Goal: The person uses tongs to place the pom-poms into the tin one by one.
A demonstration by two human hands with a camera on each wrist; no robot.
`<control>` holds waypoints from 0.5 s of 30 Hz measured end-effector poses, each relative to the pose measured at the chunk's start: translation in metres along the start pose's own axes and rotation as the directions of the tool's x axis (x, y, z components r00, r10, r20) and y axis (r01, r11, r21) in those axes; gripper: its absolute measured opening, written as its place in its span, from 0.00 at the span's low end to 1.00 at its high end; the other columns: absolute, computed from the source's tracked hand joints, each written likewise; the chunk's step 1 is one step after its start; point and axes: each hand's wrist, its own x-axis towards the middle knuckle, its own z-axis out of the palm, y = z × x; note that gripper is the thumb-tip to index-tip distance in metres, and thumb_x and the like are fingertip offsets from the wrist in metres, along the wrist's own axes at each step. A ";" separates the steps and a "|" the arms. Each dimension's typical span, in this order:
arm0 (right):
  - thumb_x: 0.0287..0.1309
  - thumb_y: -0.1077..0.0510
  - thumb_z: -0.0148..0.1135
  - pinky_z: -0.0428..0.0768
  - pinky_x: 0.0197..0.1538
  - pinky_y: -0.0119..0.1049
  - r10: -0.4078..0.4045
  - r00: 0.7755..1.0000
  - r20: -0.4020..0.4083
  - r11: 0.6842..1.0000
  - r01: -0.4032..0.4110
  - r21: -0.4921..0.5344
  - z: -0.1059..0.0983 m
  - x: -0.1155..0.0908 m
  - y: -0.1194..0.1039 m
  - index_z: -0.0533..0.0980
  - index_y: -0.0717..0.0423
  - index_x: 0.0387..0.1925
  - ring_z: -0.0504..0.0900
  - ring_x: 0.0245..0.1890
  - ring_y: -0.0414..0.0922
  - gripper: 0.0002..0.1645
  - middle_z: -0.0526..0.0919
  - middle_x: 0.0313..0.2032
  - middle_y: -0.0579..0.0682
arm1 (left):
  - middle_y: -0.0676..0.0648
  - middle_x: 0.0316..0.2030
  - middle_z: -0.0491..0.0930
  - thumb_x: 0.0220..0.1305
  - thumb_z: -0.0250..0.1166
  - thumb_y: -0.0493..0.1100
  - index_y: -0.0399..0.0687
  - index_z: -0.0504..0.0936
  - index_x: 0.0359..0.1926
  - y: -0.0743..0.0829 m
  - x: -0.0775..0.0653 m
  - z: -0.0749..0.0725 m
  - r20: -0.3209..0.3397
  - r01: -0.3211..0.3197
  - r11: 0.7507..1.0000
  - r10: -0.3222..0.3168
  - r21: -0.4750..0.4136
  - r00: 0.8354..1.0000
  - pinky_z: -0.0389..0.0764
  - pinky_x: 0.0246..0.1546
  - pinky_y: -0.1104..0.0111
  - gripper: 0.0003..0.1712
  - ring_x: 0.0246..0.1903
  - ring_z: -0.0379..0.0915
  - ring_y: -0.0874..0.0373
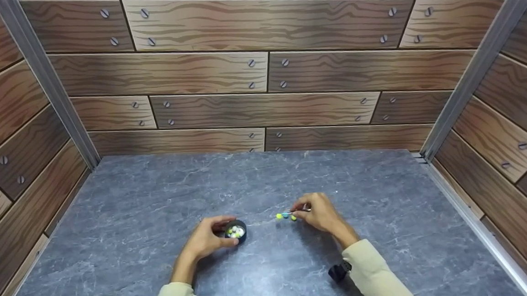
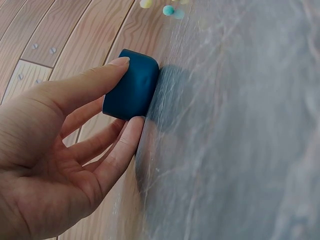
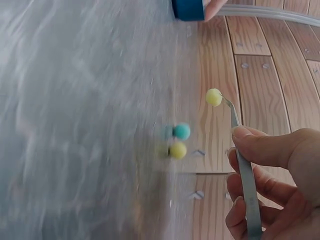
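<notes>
My left hand grips a small round dark container, thumb on one side and fingers on the other. Inside it lie several white and yellow-green balls; in the left wrist view the container's wall looks dark blue. My right hand pinches metal tweezers. Their bent tips hold a yellow ball raised off the surface. Below it, a teal ball and another yellow ball sit on the tabletop, close together and apart from the tweezers.
A grey marbled tabletop lies under both hands. Wood-plank-patterned walls stand at the back and sides, with metal posts at the corners. A black wrist device is by the right sleeve.
</notes>
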 end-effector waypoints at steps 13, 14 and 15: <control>0.51 0.65 0.77 0.79 0.35 0.28 -0.108 0.994 0.011 0.994 0.108 0.018 0.029 0.015 -0.033 0.90 0.56 0.30 0.83 0.28 0.41 0.03 0.89 0.28 0.50 | 0.36 0.55 0.85 0.51 0.81 0.36 0.40 0.83 0.60 0.001 0.000 0.000 0.002 0.023 1.000 -0.023 0.002 1.000 0.80 0.59 0.46 0.33 0.55 0.82 0.42; 0.51 0.65 0.77 0.79 0.35 0.28 -0.114 0.993 0.014 0.993 0.114 0.023 0.031 0.017 -0.037 0.90 0.56 0.30 0.83 0.28 0.41 0.03 0.89 0.28 0.50 | 0.36 0.55 0.85 0.51 0.81 0.36 0.40 0.83 0.60 0.001 0.000 0.000 0.002 0.021 1.000 -0.021 0.000 1.000 0.80 0.60 0.46 0.33 0.55 0.82 0.42; 0.51 0.65 0.77 0.79 0.35 0.28 -0.124 0.992 0.017 0.992 0.123 0.025 0.034 0.019 -0.040 0.89 0.56 0.30 0.83 0.28 0.42 0.03 0.89 0.28 0.51 | 0.36 0.55 0.86 0.51 0.81 0.36 0.39 0.83 0.60 0.001 0.000 0.000 0.002 0.017 1.000 -0.017 -0.002 1.000 0.80 0.60 0.46 0.33 0.54 0.82 0.42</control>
